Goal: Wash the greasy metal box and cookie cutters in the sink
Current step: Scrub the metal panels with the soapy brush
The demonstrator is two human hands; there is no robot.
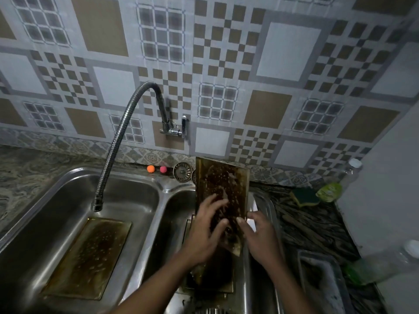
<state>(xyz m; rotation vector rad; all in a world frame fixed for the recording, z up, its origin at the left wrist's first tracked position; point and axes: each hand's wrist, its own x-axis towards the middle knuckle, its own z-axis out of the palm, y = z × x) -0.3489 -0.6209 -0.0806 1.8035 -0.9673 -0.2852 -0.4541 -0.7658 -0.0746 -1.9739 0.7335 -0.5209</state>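
metal box (pixel 221 180): greasy brown, upright over sink (pixel 162 193), right basin | second piece (pixel 88 257): flat, left basin

- Left basin (pixel 127 196): open over the flat greasy tray (pixel 88 257); faucet hose (pixel 113 143) arcs across its far side, nozzle (pixel 97 203) hanging low.
- Right basin (pixel 174 214): blocked by the upright greasy tray (pixel 221 184), left hand (pixel 208 227) and right hand (pixel 259 236).
- Right counter (pixel 317 225): sponge (pixel 306 197) and bottle (pixel 330 191) crowd the wall corner.

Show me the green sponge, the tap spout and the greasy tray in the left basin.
green sponge (pixel 306 196), head view, middle of its green top.
tap spout (pixel 97 203), head view, its nozzle end.
greasy tray (pixel 88 257), head view, middle of its flat face.
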